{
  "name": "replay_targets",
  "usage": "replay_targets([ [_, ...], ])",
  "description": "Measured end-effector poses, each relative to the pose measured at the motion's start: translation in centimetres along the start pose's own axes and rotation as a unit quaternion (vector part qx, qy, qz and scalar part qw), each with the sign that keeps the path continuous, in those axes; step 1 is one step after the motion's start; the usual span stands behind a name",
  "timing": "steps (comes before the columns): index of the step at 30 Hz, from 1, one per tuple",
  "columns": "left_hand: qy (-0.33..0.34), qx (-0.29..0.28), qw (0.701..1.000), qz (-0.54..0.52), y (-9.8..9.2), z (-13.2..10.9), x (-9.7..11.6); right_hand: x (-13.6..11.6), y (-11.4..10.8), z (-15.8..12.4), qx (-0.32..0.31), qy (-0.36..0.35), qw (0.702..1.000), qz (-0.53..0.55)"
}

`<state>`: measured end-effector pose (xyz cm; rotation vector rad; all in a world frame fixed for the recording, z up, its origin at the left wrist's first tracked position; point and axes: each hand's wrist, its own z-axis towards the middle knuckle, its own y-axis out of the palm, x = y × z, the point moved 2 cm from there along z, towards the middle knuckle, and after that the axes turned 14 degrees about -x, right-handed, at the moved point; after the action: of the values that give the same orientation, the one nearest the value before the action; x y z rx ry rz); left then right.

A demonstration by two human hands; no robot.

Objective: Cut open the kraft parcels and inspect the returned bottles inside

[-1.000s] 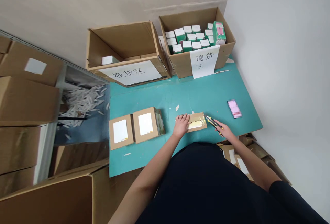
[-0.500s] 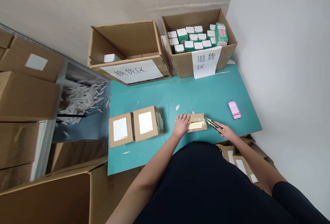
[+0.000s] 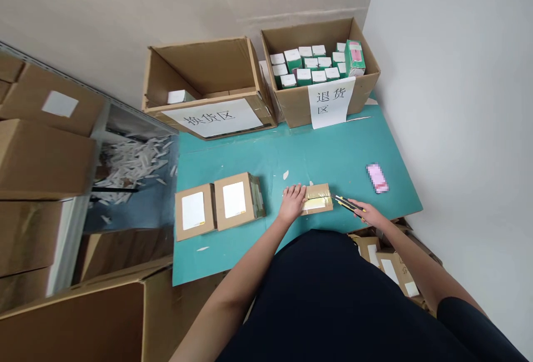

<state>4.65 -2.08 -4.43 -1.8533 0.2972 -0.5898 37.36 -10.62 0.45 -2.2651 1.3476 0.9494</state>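
Left hand [image 3: 292, 202]: spread flat on taped cardboard parcel [image 3: 318, 197] | right hand [image 3: 368, 213]: curled around yellow-and-black utility knife [image 3: 347, 204], tip apparently just beside parcel | parcel: front-centre of teal table [image 3: 266, 162]

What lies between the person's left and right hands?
Head view: a small taped brown cardboard box, then the blade end of a black-and-yellow utility knife.

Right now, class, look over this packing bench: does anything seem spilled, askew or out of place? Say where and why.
White paper strips lie in a loose jumble left of the teal mat, looking spilled. A green box also sits higher than the tidy rows in the right-hand carton.
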Motion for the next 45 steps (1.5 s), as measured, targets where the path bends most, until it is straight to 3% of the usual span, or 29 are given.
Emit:
replay_targets([
  [5, 0.035, 0.011, 0.999, 0.002, -0.9, -1.2, 1.0, 0.0, 0.2, 0.1, 0.000, -0.012, 1.000, 0.003],
  [12, 0.093, -0.057, 0.994, 0.025, -0.2, -2.3, 1.5, -0.1, 0.3, 0.3, 0.001, -0.012, 1.000, 0.001],
  [25, 0.100, -0.040, 0.994, 0.023, 0.7, -2.6, 1.4, 1.4, 1.0, -0.1, -0.018, -0.012, 1.000, 0.001],
  [33, 0.098, -0.046, 0.994, 0.019, 0.7, -2.7, 1.4, 1.0, 0.6, -0.6, -0.031, -0.008, 0.999, 0.025],
  [38, 0.105, -0.048, 0.993, 0.020, 0.6, -2.7, 1.3, 2.2, 2.3, -0.8, -0.012, -0.019, 0.997, 0.070],
  [45, 0.104, -0.049, 0.993, 0.016, 0.3, -2.7, 1.4, 3.6, 6.6, -0.3, 0.081, -0.008, 0.990, 0.114],
])
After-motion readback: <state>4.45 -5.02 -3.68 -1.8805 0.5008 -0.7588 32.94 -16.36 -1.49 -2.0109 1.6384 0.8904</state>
